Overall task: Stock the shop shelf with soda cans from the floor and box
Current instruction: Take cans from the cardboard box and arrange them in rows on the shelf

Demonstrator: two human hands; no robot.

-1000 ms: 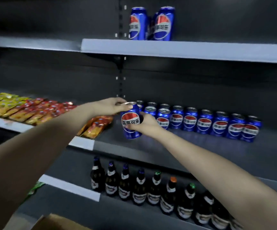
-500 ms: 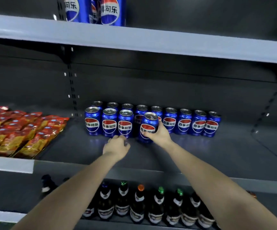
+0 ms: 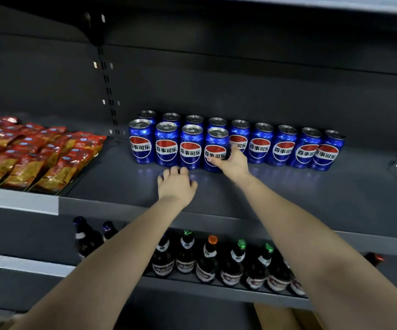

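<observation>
Right hand (image 3: 234, 160) grips front-row can (image 3: 216, 148) standing on shelf (image 3: 288, 198); left hand (image 3: 177, 185) loosely open, empty. Seat can flush beside neighbour, label forward, then release gently.

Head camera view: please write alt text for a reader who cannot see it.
A person's right hand grips a blue soda can in the front row on a grey shelf; the left hand rests empty beside it. Snack packets lie left, bottles stand below.

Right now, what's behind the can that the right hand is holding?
Behind the held can in the right hand, another can's silver top shows in the back row; its body is covered.
</observation>
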